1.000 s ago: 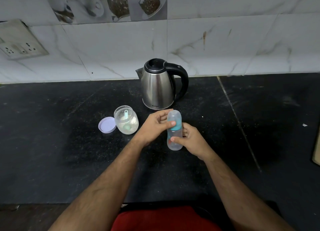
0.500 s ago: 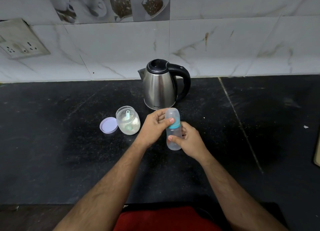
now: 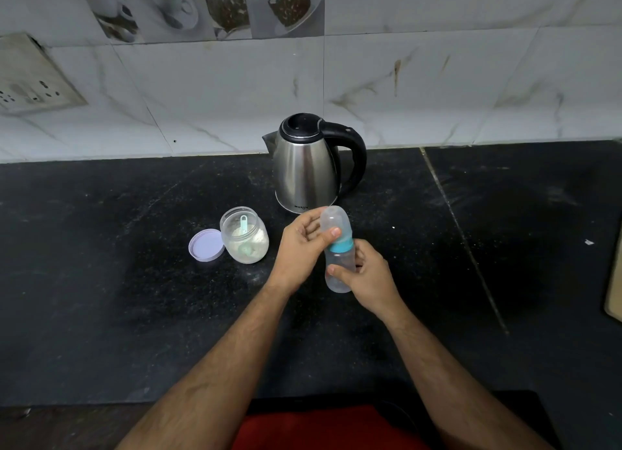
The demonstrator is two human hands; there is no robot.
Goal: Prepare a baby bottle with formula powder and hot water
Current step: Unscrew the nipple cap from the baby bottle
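Here, the baby bottle point(image 3: 339, 263) is held upright over the black counter point(image 3: 134, 308), just in front of the steel kettle point(image 3: 308, 166). The right hand point(image 3: 368, 276) wraps its fingers around the clear lower body, while the left hand point(image 3: 303, 247) pinches the translucent cap point(image 3: 334, 225) above the teal collar point(image 3: 341, 246). To the left stands an open jar point(image 3: 245, 235) of white powder with a pale green scoop point(image 3: 244, 225) inside, its lilac lid point(image 3: 206, 244) lying touching it on the counter.
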